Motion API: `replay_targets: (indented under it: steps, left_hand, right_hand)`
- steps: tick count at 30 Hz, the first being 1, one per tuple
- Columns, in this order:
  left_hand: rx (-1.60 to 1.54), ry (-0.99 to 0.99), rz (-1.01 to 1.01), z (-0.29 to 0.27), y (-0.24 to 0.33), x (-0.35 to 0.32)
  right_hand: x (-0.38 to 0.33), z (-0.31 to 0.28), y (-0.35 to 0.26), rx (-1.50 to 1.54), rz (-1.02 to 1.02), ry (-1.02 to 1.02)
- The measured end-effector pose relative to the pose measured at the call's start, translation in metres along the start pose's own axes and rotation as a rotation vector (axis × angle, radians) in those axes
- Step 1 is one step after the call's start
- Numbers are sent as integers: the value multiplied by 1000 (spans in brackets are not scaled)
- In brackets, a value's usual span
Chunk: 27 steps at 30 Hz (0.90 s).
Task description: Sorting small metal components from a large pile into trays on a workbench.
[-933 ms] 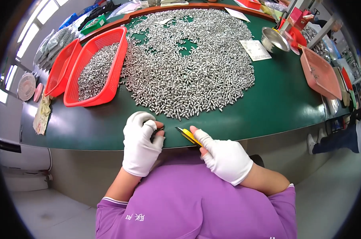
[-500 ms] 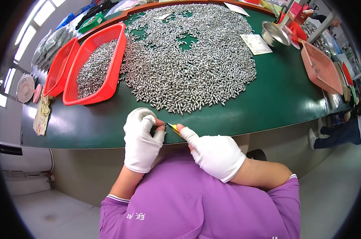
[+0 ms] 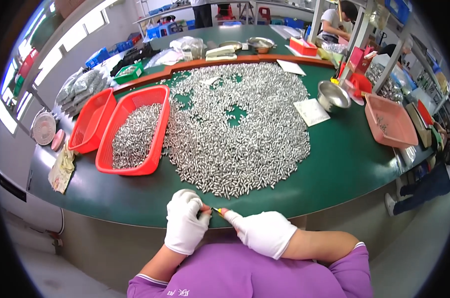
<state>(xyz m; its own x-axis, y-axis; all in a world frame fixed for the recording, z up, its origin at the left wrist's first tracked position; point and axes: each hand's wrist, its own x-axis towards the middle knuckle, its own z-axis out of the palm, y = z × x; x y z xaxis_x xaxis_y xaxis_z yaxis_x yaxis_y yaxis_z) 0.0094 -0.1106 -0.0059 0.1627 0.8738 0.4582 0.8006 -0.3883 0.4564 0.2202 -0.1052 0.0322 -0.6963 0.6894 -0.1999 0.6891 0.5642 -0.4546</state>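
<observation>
In a white glove with bare fingertips, my left hand (image 3: 186, 222) is closed in a pinch over the near edge of the green table. Whatever its fingertips hold is too small to make out. My right hand (image 3: 265, 232), gloved likewise, grips a slim tool with a yellow handle (image 3: 218, 211). The tool's thin dark tip points left and meets the left fingertips. Just beyond both hands spreads a wide pile of small silvery metal parts (image 3: 244, 156). To its left stands a red perforated basket (image 3: 166, 119) holding more of these parts.
An empty-looking red basket (image 3: 81, 130) and a crumpled cloth (image 3: 62, 171) lie farther left. On the right are a paper sheet (image 3: 311, 112), a steel bowl (image 3: 334, 95) and a pink tray (image 3: 402, 139). A wooden rim (image 3: 210, 62) borders the far side. Another person (image 3: 332, 25) sits at the back right.
The view has tilted up, so the far table and people at the back now show. Both hands keep their hold, with the tool tip still at the left fingertips.
</observation>
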Motion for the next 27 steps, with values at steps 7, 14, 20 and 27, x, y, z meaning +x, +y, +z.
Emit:
replay_targets:
  steps: [7,14,20,27]
  left_hand:
    - [-10,-52,35,-6,1,16]
    - [-750,-271,-139,-6,25,64]
    - [-817,-527,-181,-4,24,91]
    - [-1382,-488,-431,0,-6,110]
  right_hand:
    - [2,-7,9,67,60,19]
    - [23,-36,32,1168,-122,416]
    - [33,-51,57,1325,-60,171]
    - [48,-78,152,-74,348,811]
